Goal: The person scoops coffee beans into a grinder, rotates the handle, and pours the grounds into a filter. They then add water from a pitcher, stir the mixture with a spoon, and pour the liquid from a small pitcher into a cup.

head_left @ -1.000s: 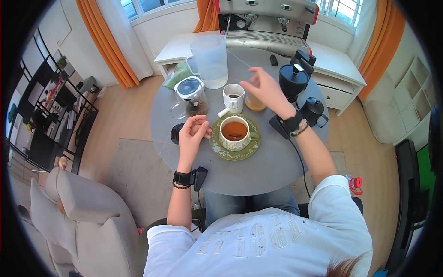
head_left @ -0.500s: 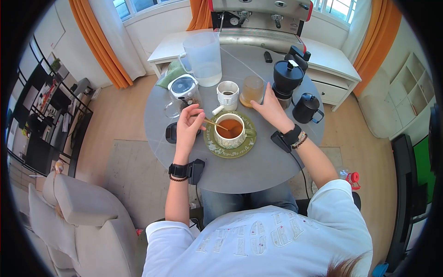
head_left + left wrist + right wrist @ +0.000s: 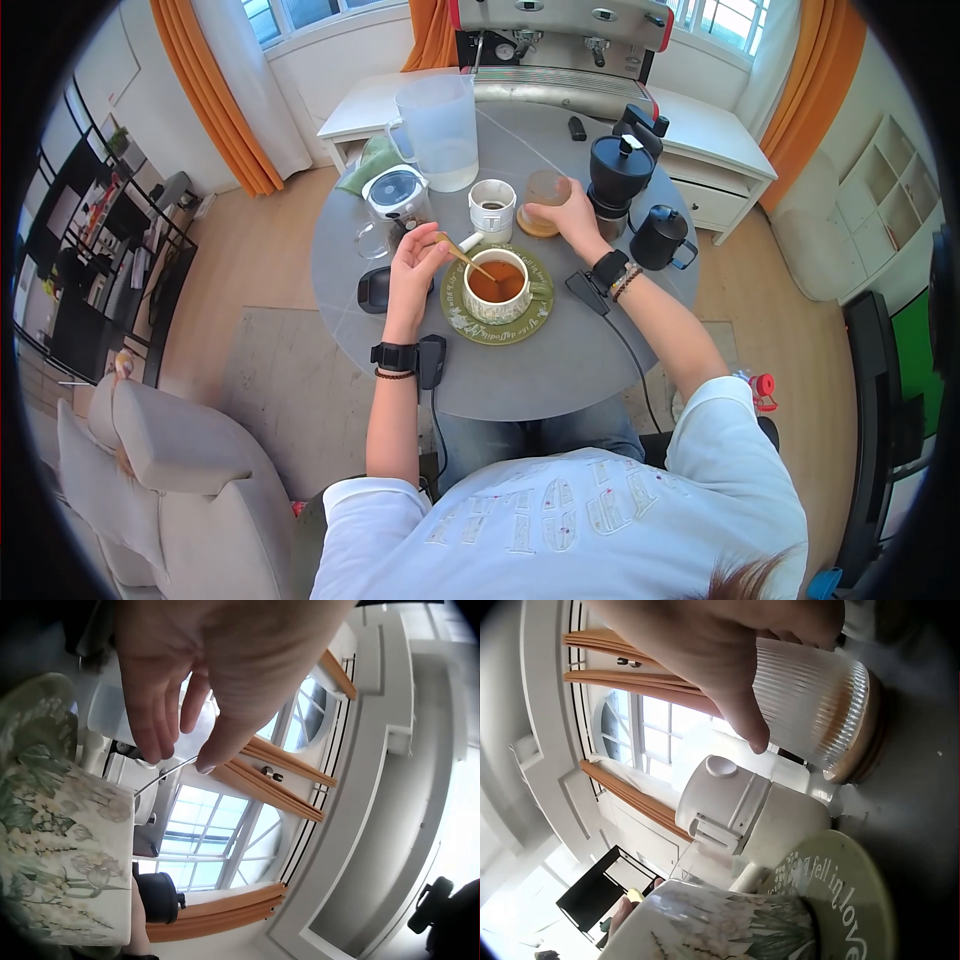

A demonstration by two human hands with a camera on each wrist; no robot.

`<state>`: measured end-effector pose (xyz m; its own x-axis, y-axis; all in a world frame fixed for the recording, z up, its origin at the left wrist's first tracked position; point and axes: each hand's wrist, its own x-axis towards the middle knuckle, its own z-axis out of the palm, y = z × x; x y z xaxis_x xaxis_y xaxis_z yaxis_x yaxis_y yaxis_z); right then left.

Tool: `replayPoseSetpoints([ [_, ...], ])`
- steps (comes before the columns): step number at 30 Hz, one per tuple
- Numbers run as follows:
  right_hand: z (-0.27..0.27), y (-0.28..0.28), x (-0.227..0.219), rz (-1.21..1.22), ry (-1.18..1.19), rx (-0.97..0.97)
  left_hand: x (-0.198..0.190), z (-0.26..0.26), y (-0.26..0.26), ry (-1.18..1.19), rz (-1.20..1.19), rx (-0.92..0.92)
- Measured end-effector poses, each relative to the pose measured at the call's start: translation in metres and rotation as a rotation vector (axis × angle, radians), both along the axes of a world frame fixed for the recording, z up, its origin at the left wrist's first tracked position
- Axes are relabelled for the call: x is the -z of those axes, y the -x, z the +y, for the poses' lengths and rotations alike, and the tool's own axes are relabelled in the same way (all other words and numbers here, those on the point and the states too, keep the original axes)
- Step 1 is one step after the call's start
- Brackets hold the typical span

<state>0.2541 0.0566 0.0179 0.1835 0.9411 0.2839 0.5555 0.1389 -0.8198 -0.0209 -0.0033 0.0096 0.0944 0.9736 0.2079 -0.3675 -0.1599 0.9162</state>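
Note:
A floral cup [image 3: 493, 308] of reddish-brown liquid stands on a green saucer [image 3: 533, 322] with white lettering. My left hand [image 3: 412, 268] pinches a thin gold-coloured spoon [image 3: 467, 257] between thumb and fingers; its lower end dips into the liquid. To the right, my right hand [image 3: 572, 220] grips a ribbed clear glass [image 3: 799, 697], thumb on the near side and fingers partly hidden behind it. The glass has a brownish content low down and a wood-coloured base [image 3: 861, 754] at the grey tabletop. Just behind the cup is a white mug [image 3: 492, 218] holding something dark.
A large water pitcher [image 3: 440, 130] and a lidded glass jar [image 3: 396, 190] stand at the back left. On the right are a black grinder [image 3: 622, 170] and a small black pot [image 3: 660, 238]. A black case [image 3: 374, 290] lies beside my left hand. An espresso machine [image 3: 560, 85] is behind the table.
My right hand has come down from above the glass to its right side and now grips it. My left hand has stayed near the cup, the spoon now showing more plainly.

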Motion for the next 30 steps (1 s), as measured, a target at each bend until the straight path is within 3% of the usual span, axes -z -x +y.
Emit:
replayPoseSetpoints([
  [7,-0.048,0.014,-0.039,-0.045,-0.192,-0.093,0.004,0.000,0.003,0.020,-0.089,0.052],
  [14,-0.080,0.015,-0.067,-0.438,-0.584,-0.370,0.005,-0.003,0.002,0.033,-0.094,0.059],
  [17,-0.086,0.018,-0.066,-0.563,-0.614,-0.431,0.006,-0.005,0.001,0.044,-0.088,0.058],
  [30,-0.093,0.028,-0.063,-1.058,-0.781,-0.412,0.007,-0.005,0.002,0.042,-0.116,0.069],
])
